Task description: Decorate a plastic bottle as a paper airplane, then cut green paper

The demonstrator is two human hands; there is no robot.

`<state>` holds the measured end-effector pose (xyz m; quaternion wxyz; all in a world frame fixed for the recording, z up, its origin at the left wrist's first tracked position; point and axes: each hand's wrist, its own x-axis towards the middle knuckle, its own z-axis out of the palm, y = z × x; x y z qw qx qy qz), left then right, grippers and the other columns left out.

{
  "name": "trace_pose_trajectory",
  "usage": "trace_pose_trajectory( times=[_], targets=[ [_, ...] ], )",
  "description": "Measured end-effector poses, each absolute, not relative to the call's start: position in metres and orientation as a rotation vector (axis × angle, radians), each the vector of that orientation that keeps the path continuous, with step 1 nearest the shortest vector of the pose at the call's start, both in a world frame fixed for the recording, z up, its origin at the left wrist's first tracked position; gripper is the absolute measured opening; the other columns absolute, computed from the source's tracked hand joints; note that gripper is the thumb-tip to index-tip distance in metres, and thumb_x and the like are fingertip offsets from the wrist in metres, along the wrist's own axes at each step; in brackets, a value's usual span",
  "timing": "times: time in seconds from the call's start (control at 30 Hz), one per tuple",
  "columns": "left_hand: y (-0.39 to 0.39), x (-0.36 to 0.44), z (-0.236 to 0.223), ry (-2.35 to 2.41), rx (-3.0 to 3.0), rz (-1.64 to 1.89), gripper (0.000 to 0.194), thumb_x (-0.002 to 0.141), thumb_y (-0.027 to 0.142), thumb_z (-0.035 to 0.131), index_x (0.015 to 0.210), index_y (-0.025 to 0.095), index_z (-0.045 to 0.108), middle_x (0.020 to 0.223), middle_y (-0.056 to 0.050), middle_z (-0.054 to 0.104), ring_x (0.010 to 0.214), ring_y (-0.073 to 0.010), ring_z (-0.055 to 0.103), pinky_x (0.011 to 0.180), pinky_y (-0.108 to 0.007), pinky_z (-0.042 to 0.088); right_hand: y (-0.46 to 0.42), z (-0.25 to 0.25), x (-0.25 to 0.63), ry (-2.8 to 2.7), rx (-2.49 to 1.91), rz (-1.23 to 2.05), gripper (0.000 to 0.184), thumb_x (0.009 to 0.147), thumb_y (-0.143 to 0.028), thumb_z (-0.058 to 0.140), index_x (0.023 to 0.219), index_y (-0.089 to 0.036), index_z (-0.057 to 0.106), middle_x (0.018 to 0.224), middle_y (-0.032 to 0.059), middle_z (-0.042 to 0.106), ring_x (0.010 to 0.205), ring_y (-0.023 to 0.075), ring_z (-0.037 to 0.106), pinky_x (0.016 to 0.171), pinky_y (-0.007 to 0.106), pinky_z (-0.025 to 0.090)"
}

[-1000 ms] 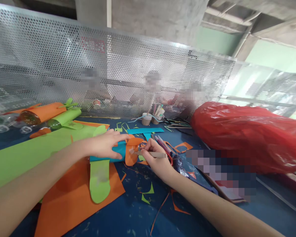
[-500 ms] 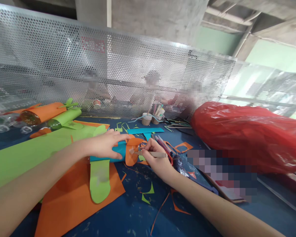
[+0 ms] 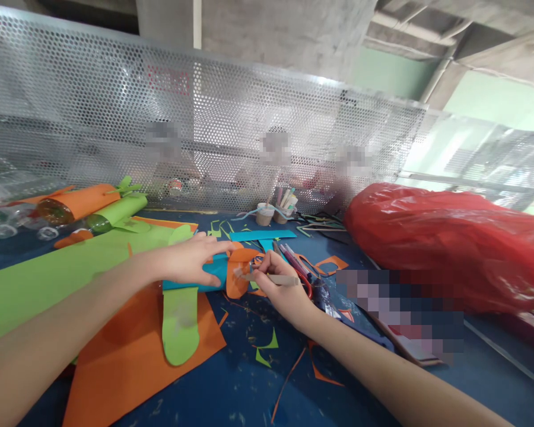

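Note:
A blue paper-wrapped bottle (image 3: pixel 221 268) lies crosswise in front of me, with my left hand (image 3: pixel 198 259) curled over its top and thumb on the near side. A rounded green paper wing (image 3: pixel 180 326) with a grey mark sticks out from it towards me; another green wing shows beyond my wrist. On its right end is an orange paper piece (image 3: pixel 237 287) bearing a pale grey star-like mark. My right hand (image 3: pixel 281 284) pinches a light grey marker (image 3: pixel 285 280), its tip at that mark. The bottle's right end is partly hidden by my fingers.
Under my left arm lie orange (image 3: pixel 129 367) and green (image 3: pixel 48 279) paper sheets. Paper-wrapped bottles (image 3: pixel 95 203) rest at left. Pots of markers (image 3: pixel 282 213) stand at the back before a perforated metal screen (image 3: pixel 249 112). A red plastic bag (image 3: pixel 427 237) and paper scraps (image 3: pixel 267 344) lie around.
My right hand and the marker have shifted very slightly left, and the marker tilts a little differently. Grey strokes on the orange piece look fuller. My left hand stays in place.

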<state>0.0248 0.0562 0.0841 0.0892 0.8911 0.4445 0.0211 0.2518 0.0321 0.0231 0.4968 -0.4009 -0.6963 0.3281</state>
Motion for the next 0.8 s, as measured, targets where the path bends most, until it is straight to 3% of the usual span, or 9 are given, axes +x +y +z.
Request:
trace_pose_trajectory(
  times=[0.8],
  targets=[
    [0.0566, 0.0255, 0.084, 1.301, 2.667, 0.073, 0.076, 0.081, 0.047, 0.064, 0.151, 0.034, 0.038, 0.142, -0.007, 0.057, 0.123, -0.0306, 0.053, 0.112, -0.047, 0.032, 0.0321, 0.0238, 0.253, -1.676, -0.964, 0.765, 0.021, 0.078, -0.026, 0.057, 0.068, -0.025, 0.038, 0.062, -0.0062, 0.041, 0.057, 0.0131, 0.036, 0.056, 0.028, 0.031]
  ],
)
